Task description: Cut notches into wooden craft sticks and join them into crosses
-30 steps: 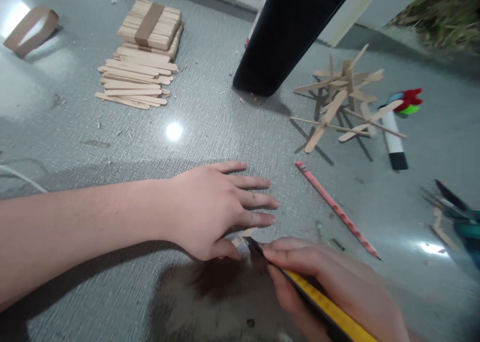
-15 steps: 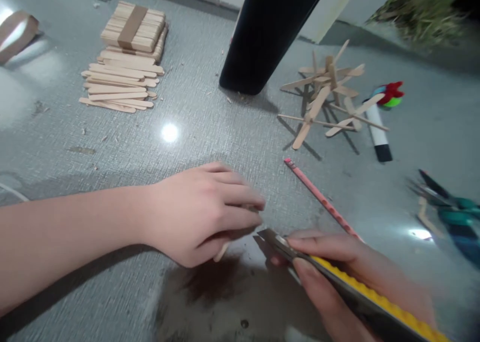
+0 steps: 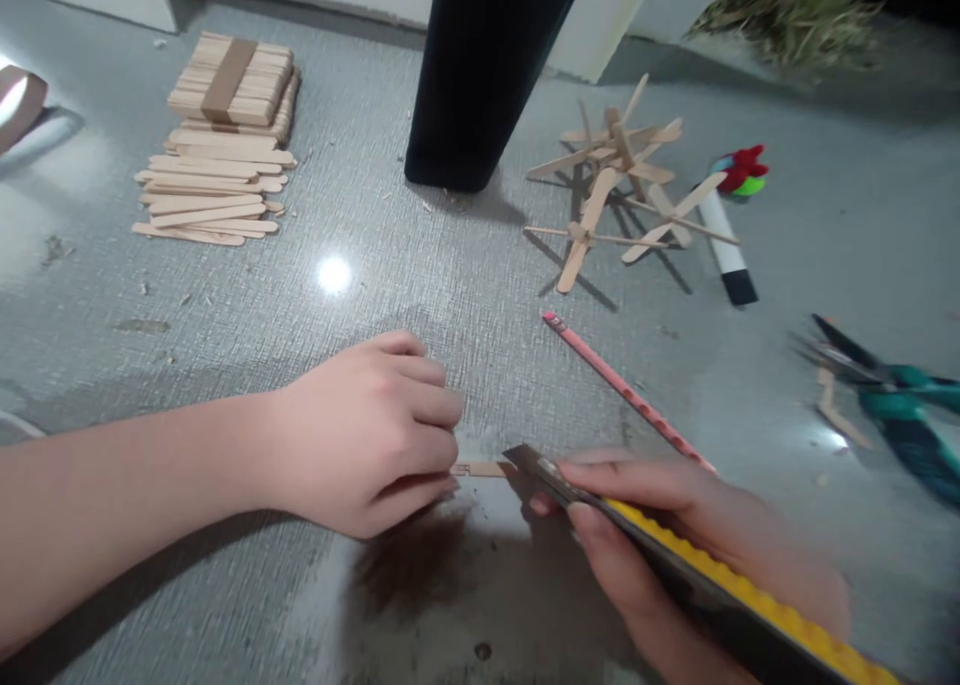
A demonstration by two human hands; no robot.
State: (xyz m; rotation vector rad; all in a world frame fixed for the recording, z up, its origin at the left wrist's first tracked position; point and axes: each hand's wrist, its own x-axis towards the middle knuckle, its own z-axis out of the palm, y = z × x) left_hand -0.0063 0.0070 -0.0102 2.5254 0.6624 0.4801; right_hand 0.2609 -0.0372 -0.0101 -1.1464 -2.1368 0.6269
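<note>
My left hand (image 3: 382,435) is closed, its fingertips around the left end of a short wooden craft stick (image 3: 489,469) with dark marks on it. The stick lies low over a grey surface with a brown stain (image 3: 412,565). In my right hand (image 3: 660,545) is a yellow and black utility knife (image 3: 750,605), its blade out and pointing left. The blade tip is by the stick's right end; whether it touches cannot be made out. My left fingers hide the rest of the stick.
Banded craft sticks (image 3: 232,80) and loose craft sticks (image 3: 210,200) lie at the upper left. A black upright object (image 3: 480,85) stands behind. To the right are a stick structure (image 3: 600,185), a white marker (image 3: 726,240), a pink pencil (image 3: 622,385) and green-handled pliers (image 3: 900,395).
My left hand has shifted left and its fingers have curled in, now showing the marked craft stick flat between hand and blade. The view has also shifted slightly; the knife stays in my right hand.
</note>
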